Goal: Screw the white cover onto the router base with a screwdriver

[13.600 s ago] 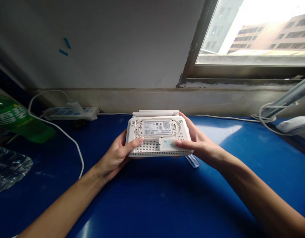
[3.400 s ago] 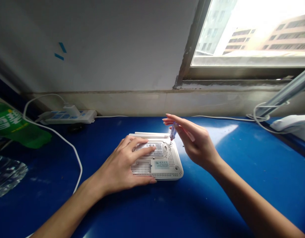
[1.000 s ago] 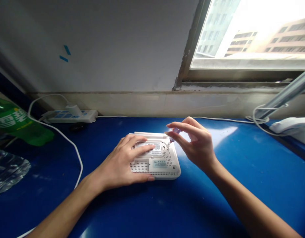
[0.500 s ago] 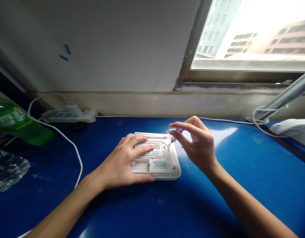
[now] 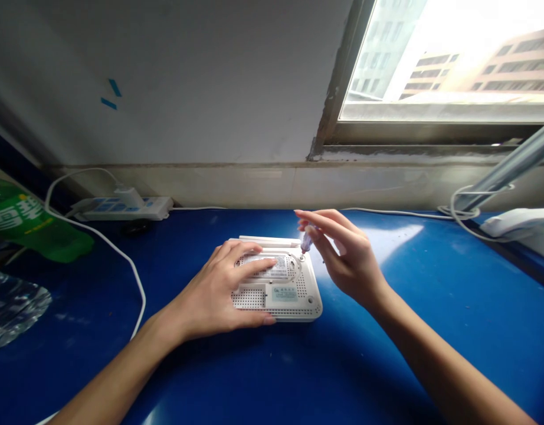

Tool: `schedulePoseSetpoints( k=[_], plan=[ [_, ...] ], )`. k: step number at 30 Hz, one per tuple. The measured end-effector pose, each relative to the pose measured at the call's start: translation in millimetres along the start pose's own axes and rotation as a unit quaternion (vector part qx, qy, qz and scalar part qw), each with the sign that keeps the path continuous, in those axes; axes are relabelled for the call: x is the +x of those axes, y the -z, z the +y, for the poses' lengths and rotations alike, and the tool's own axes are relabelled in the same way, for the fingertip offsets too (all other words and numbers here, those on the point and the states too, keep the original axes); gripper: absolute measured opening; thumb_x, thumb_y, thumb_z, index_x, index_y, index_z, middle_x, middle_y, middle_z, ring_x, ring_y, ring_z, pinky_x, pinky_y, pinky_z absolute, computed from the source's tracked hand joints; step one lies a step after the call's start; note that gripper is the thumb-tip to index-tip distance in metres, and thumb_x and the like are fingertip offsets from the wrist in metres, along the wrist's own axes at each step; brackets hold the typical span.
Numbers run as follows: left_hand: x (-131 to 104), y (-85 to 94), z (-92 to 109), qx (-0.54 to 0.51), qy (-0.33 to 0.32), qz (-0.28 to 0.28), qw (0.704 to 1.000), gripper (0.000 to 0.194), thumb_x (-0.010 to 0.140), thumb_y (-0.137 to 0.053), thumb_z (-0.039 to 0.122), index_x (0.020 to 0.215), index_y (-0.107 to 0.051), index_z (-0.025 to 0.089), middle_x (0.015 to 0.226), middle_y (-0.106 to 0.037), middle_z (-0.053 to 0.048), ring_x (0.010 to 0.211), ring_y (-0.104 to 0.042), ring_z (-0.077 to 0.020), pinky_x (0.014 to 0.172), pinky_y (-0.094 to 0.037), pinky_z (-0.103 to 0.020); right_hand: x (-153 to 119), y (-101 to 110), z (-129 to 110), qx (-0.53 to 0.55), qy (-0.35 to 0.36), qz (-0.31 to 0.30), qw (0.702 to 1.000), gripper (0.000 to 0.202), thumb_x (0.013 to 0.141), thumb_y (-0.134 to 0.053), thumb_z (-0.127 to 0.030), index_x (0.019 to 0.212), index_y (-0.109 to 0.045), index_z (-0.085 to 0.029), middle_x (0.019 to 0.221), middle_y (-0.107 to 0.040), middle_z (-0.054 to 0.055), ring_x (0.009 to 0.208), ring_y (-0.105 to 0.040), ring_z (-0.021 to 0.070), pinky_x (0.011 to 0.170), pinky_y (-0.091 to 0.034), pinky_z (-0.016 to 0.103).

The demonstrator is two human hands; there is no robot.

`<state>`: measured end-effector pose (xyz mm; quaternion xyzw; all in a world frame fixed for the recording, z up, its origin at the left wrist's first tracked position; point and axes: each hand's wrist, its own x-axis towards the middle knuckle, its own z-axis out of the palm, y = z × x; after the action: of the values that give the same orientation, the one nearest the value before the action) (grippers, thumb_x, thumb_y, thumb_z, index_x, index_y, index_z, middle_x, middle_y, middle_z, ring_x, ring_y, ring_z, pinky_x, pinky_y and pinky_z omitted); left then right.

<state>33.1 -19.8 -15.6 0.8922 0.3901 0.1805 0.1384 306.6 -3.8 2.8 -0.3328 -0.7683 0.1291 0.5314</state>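
A white router (image 5: 287, 295) lies bottom side up, showing vent holes, printed labels and round recesses at its corners. My left hand (image 5: 223, 286) grips its left part, with the thumb along the near edge and the fingers spread over the labels. Between the thumb and fingers of my right hand (image 5: 345, 251) is a small screwdriver (image 5: 306, 241) with a translucent purplish handle. It stands tilted, its tip at the recess in the router's far right corner. Whether the tip sits in a screw there is too small to tell.
On the left are a green bottle (image 5: 37, 227), a clear plastic bottle (image 5: 15, 310), a white cable (image 5: 117, 251) and a power strip (image 5: 154, 208). A metal lamp arm (image 5: 502, 168) and white base (image 5: 520, 224) stand right. Wall and window rise behind the blue table (image 5: 263, 378).
My right hand has shifted slightly left and its fingers have turned on the screwdriver, which now stands more upright. The router and my left hand keep their places.
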Motion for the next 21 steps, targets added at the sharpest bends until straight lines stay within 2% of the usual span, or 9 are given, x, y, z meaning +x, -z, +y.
schedulePoseSetpoints(
  k=[2,3,6,9,11,13,17,19,21],
  plan=[
    [0.4,0.3,0.2,-0.005,0.001,-0.001,1.000,0.082,0.077,-0.084,0.070,0.150,-0.061,0.038,0.157,-0.051,-0.008,0.145,-0.042,-0.0377,0.123,-0.039,-0.061,-1.6,-0.2,3.3,0.051,-0.021,-0.034,0.998,0.040,0.109,-0.051,-0.015,0.145,-0.065,-0.027,0.128,-0.074,0.008,0.106,-0.074,0.0197,0.088,-0.062,0.038],
    [0.7,0.6,0.4,-0.006,0.002,-0.002,1.000,0.083,0.077,-0.084,0.070,0.149,-0.061,0.038,0.157,-0.051,-0.009,0.145,-0.042,-0.0379,0.123,-0.039,-0.061,-2.0,0.2,4.5,0.058,-0.033,-0.035,0.997,0.039,0.109,-0.053,-0.015,0.144,-0.065,-0.027,0.127,-0.076,0.007,0.107,-0.075,0.0200,0.090,-0.063,0.038],
    [2.0,1.7,1.6,-0.004,0.004,-0.005,1.000,0.082,0.077,-0.085,0.070,0.149,-0.062,0.037,0.156,-0.052,-0.009,0.145,-0.043,-0.0385,0.122,-0.039,-0.062,-0.7,3.0,5.2,0.020,-0.051,0.004,0.998,0.028,0.102,-0.068,-0.018,0.129,-0.075,-0.025,0.105,-0.080,0.004,0.091,-0.078,0.0189,0.082,-0.065,0.035],
    [2.6,2.4,2.8,-0.001,0.006,-0.007,1.000,0.082,0.077,-0.084,0.070,0.149,-0.062,0.037,0.156,-0.053,-0.010,0.143,-0.044,-0.0398,0.120,-0.040,-0.064,2.8,5.5,2.6,-0.035,-0.029,0.030,0.999,0.020,0.095,-0.079,-0.021,0.115,-0.081,-0.023,0.090,-0.075,0.002,0.073,-0.072,0.0159,0.065,-0.062,0.030],
    [2.4,2.3,3.2,0.002,0.007,-0.005,1.000,0.082,0.077,-0.084,0.070,0.149,-0.062,0.038,0.156,-0.053,-0.009,0.143,-0.044,-0.0407,0.120,-0.040,-0.065,3.9,5.7,0.8,-0.080,-0.002,0.039,0.996,0.017,0.092,-0.083,-0.023,0.109,-0.083,-0.021,0.083,-0.070,0.002,0.067,-0.068,0.0149,0.063,-0.059,0.031],
    [2.0,1.9,3.1,0.004,0.005,-0.003,1.000,0.082,0.077,-0.084,0.070,0.149,-0.062,0.038,0.156,-0.053,-0.009,0.143,-0.044,-0.0408,0.120,-0.040,-0.066,3.5,5.1,-0.1,-0.098,0.013,0.025,0.995,0.023,0.095,-0.079,-0.023,0.118,-0.081,-0.021,0.087,-0.071,0.003,0.071,-0.069,0.0161,0.070,-0.062,0.034],
    [1.2,1.0,2.1,-0.002,0.001,0.000,1.000,0.082,0.077,-0.085,0.068,0.150,-0.061,0.038,0.156,-0.053,-0.009,0.143,-0.044,-0.0396,0.121,-0.040,-0.064,1.7,4.8,-1.1,-0.004,-0.026,-0.071,0.997,0.044,0.106,-0.057,-0.016,0.149,-0.062,-0.024,0.125,-0.078,0.009,0.108,-0.077,0.0208,0.091,-0.066,0.038],
    [1.1,1.1,1.8,-0.007,0.003,0.001,1.000,0.081,0.078,-0.085,0.069,0.149,-0.062,0.038,0.156,-0.053,-0.009,0.144,-0.044,-0.0398,0.121,-0.040,-0.064,2.3,5.8,-2.7,0.010,-0.037,-0.081,0.996,0.041,0.104,-0.061,-0.015,0.144,-0.067,-0.023,0.121,-0.080,0.007,0.106,-0.078,0.0206,0.092,-0.067,0.037],
    [1.4,1.5,2.0,-0.010,0.008,-0.002,1.000,0.080,0.078,-0.084,0.069,0.149,-0.062,0.039,0.157,-0.052,-0.009,0.145,-0.043,-0.0403,0.121,-0.040,-0.064,3.7,7.2,-5.0,-0.011,-0.037,-0.066,0.997,0.035,0.099,-0.068,-0.015,0.132,-0.074,-0.022,0.105,-0.084,0.004,0.092,-0.081,0.0192,0.088,-0.069,0.034]
  ],
)
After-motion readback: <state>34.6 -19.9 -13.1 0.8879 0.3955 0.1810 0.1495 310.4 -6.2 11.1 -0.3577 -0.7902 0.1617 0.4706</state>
